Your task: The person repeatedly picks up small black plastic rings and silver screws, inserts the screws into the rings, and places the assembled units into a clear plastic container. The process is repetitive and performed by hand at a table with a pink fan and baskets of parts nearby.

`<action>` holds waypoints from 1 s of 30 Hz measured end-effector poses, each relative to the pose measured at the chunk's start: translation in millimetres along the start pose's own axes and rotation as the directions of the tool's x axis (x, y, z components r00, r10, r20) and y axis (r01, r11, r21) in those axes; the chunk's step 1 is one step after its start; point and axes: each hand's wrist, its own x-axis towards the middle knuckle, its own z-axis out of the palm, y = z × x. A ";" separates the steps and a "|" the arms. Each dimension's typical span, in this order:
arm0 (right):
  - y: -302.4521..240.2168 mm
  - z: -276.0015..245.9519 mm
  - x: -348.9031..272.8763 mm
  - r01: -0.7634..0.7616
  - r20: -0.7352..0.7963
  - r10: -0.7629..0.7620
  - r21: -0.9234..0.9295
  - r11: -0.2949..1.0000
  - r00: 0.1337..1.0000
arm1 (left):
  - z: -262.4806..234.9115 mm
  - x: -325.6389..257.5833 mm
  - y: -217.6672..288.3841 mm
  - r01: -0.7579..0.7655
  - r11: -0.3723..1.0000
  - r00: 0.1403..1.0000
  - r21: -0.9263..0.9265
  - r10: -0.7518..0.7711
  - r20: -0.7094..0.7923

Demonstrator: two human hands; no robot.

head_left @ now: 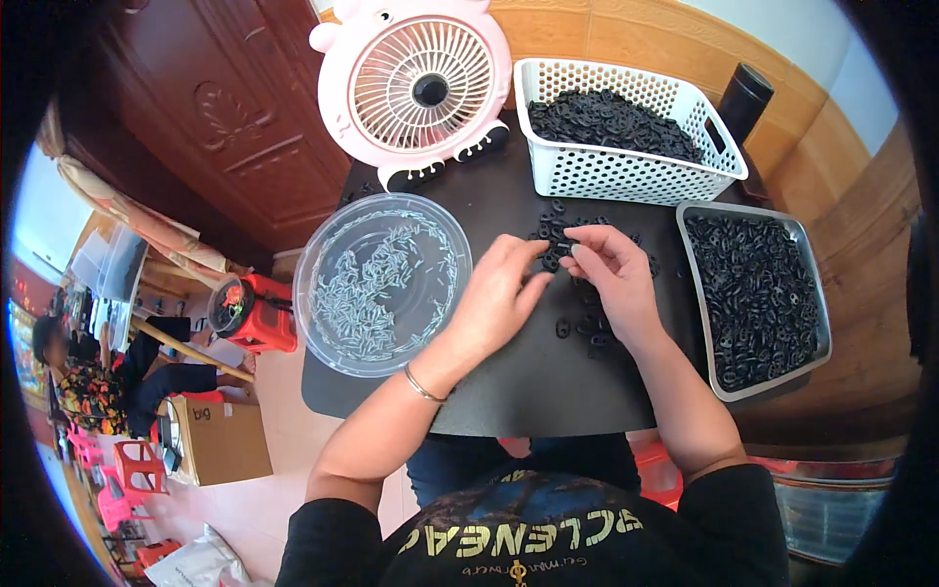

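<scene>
A person's two hands meet over the middle of a dark desk [548, 382], fingertips pinched together on a small black ring-shaped part [559, 250]. The left hand [494, 298], a thin bangle [423, 386] on its wrist, closes thumb and forefinger on the part from one side; the right hand [616, 279] grips it from the other, fingers curled. Whether one piece or two is held between them cannot be told from here.

Just beyond the fingertips lies a loose scatter of black parts [572, 223] on the desk, with a few more strays [577, 331] under the right wrist. To the left of the hands sits a round clear plastic bowl [323, 245] filled with small silvery metal pieces [377, 289]. To the right, a grey metal tray [820, 293] is heaped with black parts. At the far edge stands a white perforated basket [626, 176], also holding black parts, and beside it a pink desk fan [416, 83] facing the worker. A dark cylindrical bottle [745, 98] stands behind the basket.

Off to the left, on the floor below, are a cardboard box [220, 440] and red plastic stools [137, 465].
</scene>
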 end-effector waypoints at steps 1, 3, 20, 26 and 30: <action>0.0 -1.4 0.3 0.003 -0.013 -0.003 0.005 1.000 1.000 | 3.2 -0.4 0.9 0.001 1.000 0.999 0.022 -0.002 0.050; 0.3 -2.8 0.8 0.001 -0.031 -0.001 0.024 1.000 1.000 | 4.7 -0.5 2.6 -0.040 0.990 0.995 0.136 0.027 0.094; 1.5 -2.5 0.2 -0.033 0.011 0.034 -0.040 0.999 0.999 | 4.3 -6.0 -1.2 -0.032 0.968 0.991 0.248 -0.002 0.133; 2.9 -5.6 -1.4 -0.046 0.016 0.046 -0.031 0.998 0.999 | -10.3 -1.1 5.8 0.216 0.971 0.960 -0.102 -0.193 0.201; 0.7 -4.2 -1.8 -0.015 0.060 0.017 -0.034 0.999 0.998 | -10.8 1.2 -1.0 0.477 0.558 0.875 -0.680 -0.380 0.301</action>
